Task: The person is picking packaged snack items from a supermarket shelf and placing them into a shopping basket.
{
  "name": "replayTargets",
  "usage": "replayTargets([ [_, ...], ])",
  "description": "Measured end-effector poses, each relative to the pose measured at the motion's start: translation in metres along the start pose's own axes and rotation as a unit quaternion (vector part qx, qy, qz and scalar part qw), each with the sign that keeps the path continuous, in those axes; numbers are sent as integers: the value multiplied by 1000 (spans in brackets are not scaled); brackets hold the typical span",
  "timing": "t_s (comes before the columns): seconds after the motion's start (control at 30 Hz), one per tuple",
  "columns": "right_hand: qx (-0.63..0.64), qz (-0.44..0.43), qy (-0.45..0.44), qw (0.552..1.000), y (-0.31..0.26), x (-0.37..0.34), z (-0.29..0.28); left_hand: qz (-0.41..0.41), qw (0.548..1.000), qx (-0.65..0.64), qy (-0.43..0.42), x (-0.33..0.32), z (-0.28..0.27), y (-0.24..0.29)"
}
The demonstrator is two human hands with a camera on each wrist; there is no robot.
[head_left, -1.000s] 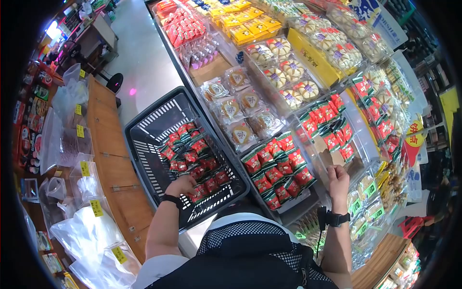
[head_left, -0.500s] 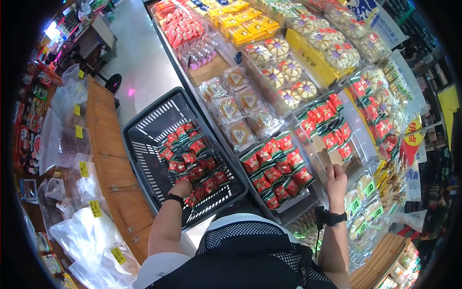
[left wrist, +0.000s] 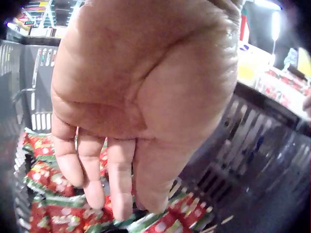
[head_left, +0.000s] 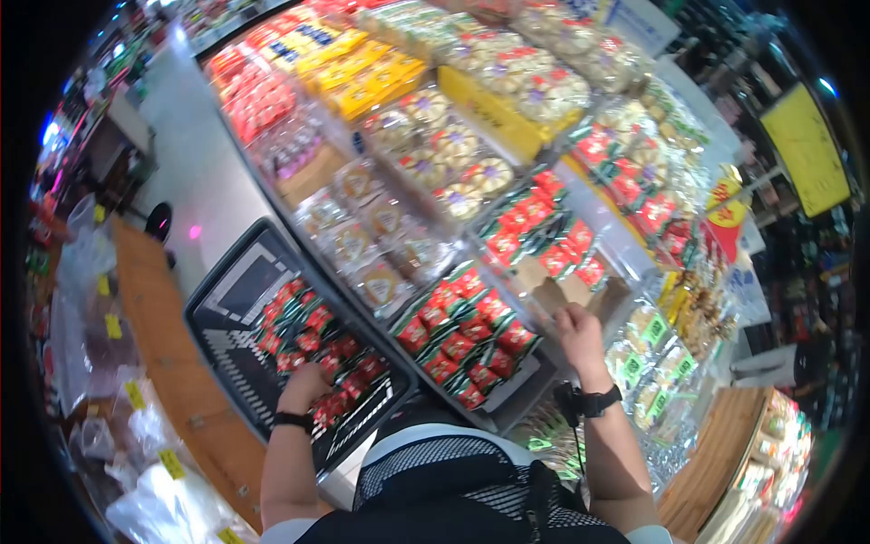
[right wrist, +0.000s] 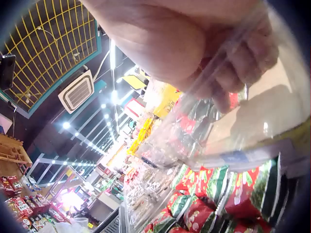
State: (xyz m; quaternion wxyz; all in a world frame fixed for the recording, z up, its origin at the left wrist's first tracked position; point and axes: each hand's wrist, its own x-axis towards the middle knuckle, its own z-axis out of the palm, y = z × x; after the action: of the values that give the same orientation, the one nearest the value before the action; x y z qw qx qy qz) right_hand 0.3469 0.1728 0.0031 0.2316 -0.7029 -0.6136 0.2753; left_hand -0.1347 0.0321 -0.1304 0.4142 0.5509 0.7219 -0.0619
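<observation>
Red-and-green packets [head_left: 309, 341] inside dark basket [head_left: 217, 313]

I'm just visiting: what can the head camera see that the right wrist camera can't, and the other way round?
Only the head view: the left hand down among packets in the dark basket, plus the wearer's dark vest.

Only the right wrist view: a square ceiling unit and a yellow grid overhead.

Both: the right hand, its fingers curled at a clear plastic panel, and red-and-green packets on display.
</observation>
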Motion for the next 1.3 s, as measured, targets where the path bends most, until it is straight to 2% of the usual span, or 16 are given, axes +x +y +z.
replayTargets([
  [0.03, -2, -11, -24, 1000, -5, 3, -8, -51, 997, -53, 17, -5, -12, 21],
  [0.07, -11, -22, -27, 999, -10, 9, -15, 2, 995, -76, 68, -5, -19, 32],
  [0.17, -33, -12, -25, 999, -28, 36, -41, -7, 976, -207, 61, -19, -60, 101],
  [0.23, -44, 6, -23, 999, -34, 59, -54, 65, 963, -245, 91, -31, -78, 145],
  [0.37, -147, -49, 38, 987, 3, 109, -53, 166, 922, -349, 18, -42, -82, 209],
  [0.43, -209, 6, -47, 977, 15, 125, -51, 233, 919, -318, 0, -50, -84, 239],
  [0.57, -331, 16, -95, 939, -11, 123, -45, 258, 873, -403, -99, -44, -57, 266],
  [0.77, -375, 47, -78, 922, 9, 122, -29, 298, 859, -397, -127, -43, -51, 304],
  [0.87, -362, -26, -53, 931, 25, 118, -39, 321, 818, -448, -167, -39, -53, 316],
  [0.93, -220, 3, -144, 965, 30, 116, -51, 350, 794, -463, -181, -37, -55, 318],
  [0.97, -220, 3, -144, 965, 14, 105, -59, 350, 794, -463, -181, -37, -54, 320],
  [1.03, -70, 87, -155, 982, -21, 71, -84, 300, 751, -551, -204, -39, -50, 323],
  [1.1, 49, 85, -158, 982, -37, 45, -89, 324, 757, -520, -227, -34, -45, 320],
  [1.17, 63, 66, -170, 981, -50, 31, -85, 269, 706, -598, -268, -37, -39, 327],
  [1.2, 56, -7, -171, 984, -58, 8, -71, 241, 679, -630, -289, -42, -33, 335],
  [1.3, 169, -47, -251, 952, -91, -20, -54, 242, 647, -656, -304, -38, -15, 341],
])
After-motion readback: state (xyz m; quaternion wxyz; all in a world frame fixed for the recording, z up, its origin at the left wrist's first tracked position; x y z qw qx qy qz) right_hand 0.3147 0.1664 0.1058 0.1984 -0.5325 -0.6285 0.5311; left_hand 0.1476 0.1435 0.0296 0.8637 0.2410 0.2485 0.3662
